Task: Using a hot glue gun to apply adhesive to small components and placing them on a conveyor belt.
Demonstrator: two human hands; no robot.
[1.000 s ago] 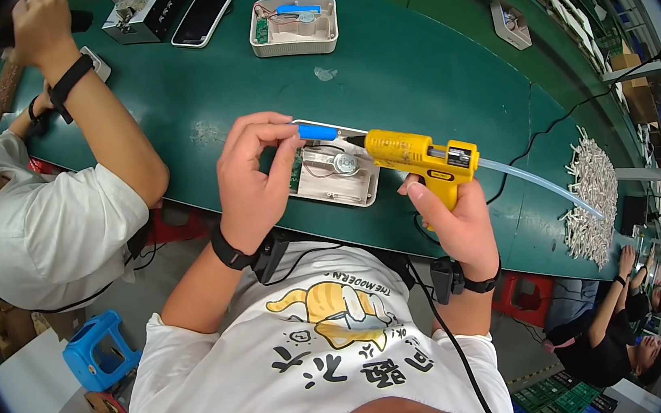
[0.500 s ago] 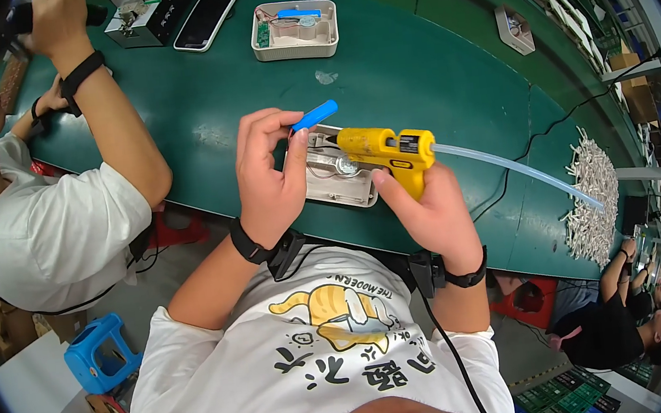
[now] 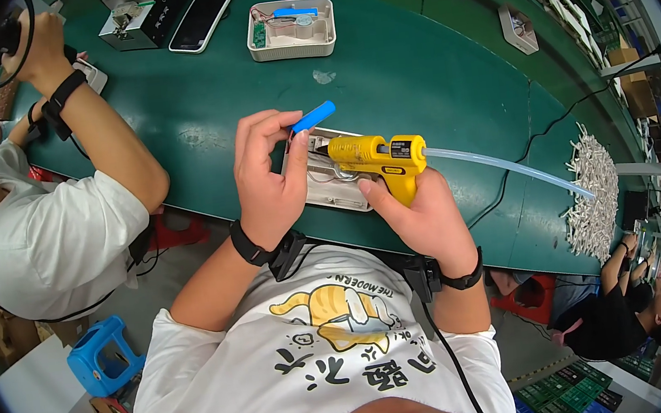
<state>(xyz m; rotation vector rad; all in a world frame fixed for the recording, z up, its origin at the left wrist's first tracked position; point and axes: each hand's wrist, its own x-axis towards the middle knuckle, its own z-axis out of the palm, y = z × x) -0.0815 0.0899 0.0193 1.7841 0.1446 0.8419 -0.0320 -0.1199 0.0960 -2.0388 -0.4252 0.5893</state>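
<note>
Stretching past a red stool, green worktable

Blue cylinder held aslant in your left hand; yellow glue gun in your right hand, pointing left over open pale casing, partly hidden
</note>
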